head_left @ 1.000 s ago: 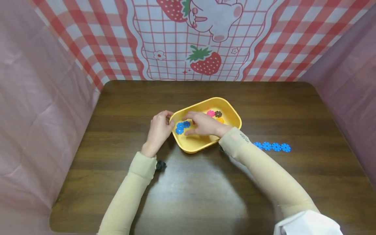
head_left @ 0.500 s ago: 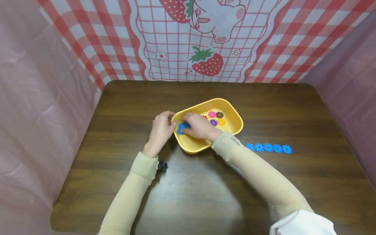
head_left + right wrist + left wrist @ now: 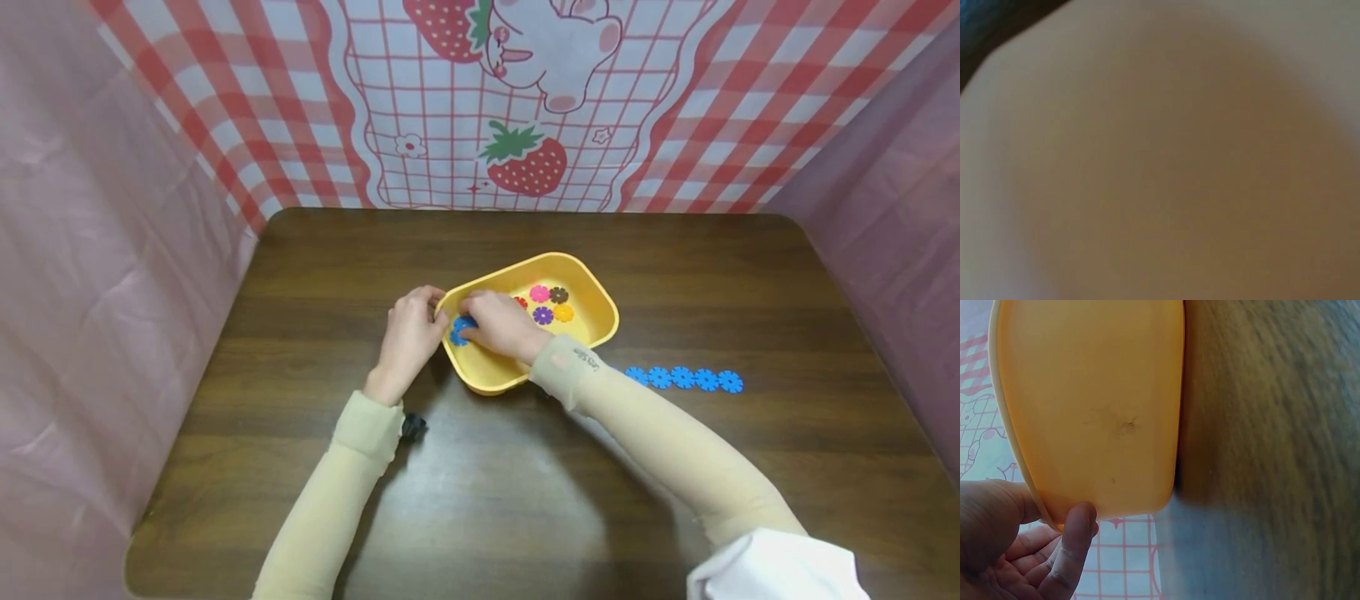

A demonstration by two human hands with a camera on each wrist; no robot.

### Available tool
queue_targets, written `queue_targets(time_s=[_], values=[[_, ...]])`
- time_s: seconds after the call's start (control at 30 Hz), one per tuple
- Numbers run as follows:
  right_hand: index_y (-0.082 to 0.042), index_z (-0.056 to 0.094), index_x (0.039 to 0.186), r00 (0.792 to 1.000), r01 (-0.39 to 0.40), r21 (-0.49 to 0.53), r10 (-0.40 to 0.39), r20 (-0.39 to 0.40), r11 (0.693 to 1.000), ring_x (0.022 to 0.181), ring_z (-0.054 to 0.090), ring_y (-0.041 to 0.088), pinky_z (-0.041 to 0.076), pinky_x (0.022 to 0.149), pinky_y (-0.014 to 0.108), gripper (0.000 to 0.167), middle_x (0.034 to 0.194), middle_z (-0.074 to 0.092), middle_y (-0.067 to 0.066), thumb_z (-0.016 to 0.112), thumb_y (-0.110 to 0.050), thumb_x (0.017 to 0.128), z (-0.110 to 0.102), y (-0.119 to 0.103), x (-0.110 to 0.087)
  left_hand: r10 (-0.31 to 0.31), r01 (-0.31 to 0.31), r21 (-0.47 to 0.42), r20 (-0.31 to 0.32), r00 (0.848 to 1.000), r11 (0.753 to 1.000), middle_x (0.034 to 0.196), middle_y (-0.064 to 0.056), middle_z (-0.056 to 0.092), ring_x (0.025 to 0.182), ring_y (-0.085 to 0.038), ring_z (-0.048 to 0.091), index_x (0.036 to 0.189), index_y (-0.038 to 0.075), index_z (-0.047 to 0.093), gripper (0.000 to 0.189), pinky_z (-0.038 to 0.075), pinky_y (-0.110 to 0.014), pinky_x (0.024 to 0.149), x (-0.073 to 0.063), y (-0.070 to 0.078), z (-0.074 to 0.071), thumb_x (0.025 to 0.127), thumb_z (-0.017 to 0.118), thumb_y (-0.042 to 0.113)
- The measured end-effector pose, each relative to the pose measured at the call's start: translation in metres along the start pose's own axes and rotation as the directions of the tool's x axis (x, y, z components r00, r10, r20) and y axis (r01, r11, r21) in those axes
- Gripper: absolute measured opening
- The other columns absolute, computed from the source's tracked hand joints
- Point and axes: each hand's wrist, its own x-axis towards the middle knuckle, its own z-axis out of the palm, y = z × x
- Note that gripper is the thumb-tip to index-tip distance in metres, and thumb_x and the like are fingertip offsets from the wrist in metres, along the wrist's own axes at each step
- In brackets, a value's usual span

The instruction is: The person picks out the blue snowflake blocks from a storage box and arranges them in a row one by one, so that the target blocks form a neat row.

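A yellow plastic bin (image 3: 487,379) stands at an angle on the table. My left hand (image 3: 408,329) grips its left end, with the thumb on one side of the rim and fingers on the other, as the left wrist view shows. Inside the bin, my right hand (image 3: 504,323) pinches at blue snowflake discs (image 3: 459,333) in the left corner; its fingers partly cover them. Farther right in the bin lie a pink disc (image 3: 539,293), a brown disc (image 3: 558,296), a purple disc (image 3: 542,315), an orange disc (image 3: 563,312) and a partly hidden red disc (image 3: 521,302). The right wrist view is blurred.
A row of several blue snowflake discs (image 3: 682,377) lies on the wooden table (image 3: 480,500) right of the bin, its left end hidden by my right sleeve. A checked strawberry cloth (image 3: 525,158) hangs behind the table's back edge.
My right hand has moved left and closed its thumb and fingers over the blue discs. More of the other discs and the blue row now shows. The left hand keeps its hold.
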Motion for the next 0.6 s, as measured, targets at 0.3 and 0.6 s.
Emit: queue_targets(time_s=[0.3,0.6], values=[[-0.008,0.069,0.087,1.0,0.012,0.04,-0.012,-0.012,0.999,0.067,0.055,0.018,0.046,0.063,0.03,0.009,0.076,0.061,0.001,0.074,-0.015,0.086,0.0,0.003,0.002,0.0,0.0,-0.009,-0.001,1.0,1.0,0.094,-0.013,0.07,0.073,-0.022,0.066,0.108,-0.005,0.069,0.024,0.053,-0.035,0.062,0.0,0.001,0.0,0.086,0.064,0.0],[-0.002,0.071,0.112,0.998,-0.016,0.045,0.019,-0.065,0.999,0.084,0.06,0.022,0.052,0.077,0.036,0.04,0.107,0.066,0.009,0.075,-0.023,0.079,-0.011,0.011,-0.014,-0.003,0.003,-0.026,-0.004,1.0,1.0,0.094,-0.014,0.07,0.073,-0.023,0.065,0.108,-0.005,0.069,0.023,0.053,-0.034,0.061,0.0,0.0,0.0,0.086,0.063,-0.001]])
